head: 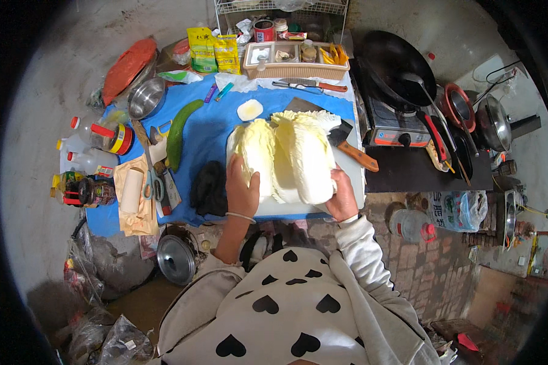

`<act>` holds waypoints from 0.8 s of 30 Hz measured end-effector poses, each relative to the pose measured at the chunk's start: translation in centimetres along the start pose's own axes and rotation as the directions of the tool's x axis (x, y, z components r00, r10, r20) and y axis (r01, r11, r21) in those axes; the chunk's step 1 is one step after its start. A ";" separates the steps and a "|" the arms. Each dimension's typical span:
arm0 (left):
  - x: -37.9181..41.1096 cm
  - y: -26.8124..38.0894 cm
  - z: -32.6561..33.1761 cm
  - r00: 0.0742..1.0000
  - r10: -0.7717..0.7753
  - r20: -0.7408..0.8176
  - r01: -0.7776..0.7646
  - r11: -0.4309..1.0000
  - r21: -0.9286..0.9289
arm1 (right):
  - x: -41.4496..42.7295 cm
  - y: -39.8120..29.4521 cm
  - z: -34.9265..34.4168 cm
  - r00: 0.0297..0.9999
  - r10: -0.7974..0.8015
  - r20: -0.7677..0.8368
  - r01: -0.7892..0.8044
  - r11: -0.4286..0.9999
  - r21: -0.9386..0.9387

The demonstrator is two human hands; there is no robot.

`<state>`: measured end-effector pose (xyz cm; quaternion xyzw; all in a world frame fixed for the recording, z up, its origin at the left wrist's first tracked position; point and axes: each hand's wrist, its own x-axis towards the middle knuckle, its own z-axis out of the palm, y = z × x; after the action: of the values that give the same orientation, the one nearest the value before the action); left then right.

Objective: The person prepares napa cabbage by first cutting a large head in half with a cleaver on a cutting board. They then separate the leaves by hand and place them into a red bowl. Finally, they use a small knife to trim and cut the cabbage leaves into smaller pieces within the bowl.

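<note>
Pale napa cabbage lies over a white cutting board (274,209) in front of me, in two side-by-side parts. My left hand (243,185) grips the outer side of the left cabbage part (258,159), thumb on top. On the far right edge, my right hand (342,194) holds the right cabbage part (311,159), its fingers partly hidden beneath. A cleaver with a wooden handle (358,156) rests just right of the cabbage, which covers some of its blade. Beyond the cabbage is a pale round slice (250,110).
Left on the blue cloth (214,132) are a green cucumber (181,132), a black cloth-like item (208,188), scissors (154,185) and bottles (93,163). A seasoning box (297,69) and a peeler (297,86) are behind. A wok (395,68) sits on a gas stove (399,130) at right.
</note>
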<state>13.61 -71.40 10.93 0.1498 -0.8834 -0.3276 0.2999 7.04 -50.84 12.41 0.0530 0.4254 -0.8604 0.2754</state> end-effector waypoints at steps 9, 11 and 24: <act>0.2 4.7 0.4 0.903 -0.169 0.394 0.377 0.751 -0.542 | 0.6 2.5 4.3 0.940 -0.327 0.098 0.336 0.838 -0.429; 0.6 4.0 0.2 0.839 -0.238 0.490 0.523 0.604 -0.601 | 0.8 1.8 4.4 0.944 -0.307 0.122 0.328 0.823 -0.464; 0.7 -0.2 -4.6 0.662 -0.119 0.740 0.711 -0.212 -0.671 | 1.4 -2.8 2.1 0.986 -0.134 -0.099 0.099 0.950 -0.296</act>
<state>15.94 -74.13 13.88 0.1207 -0.3051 -0.9444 -0.0220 4.73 -51.67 15.30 0.0374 0.5648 -0.7989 0.2034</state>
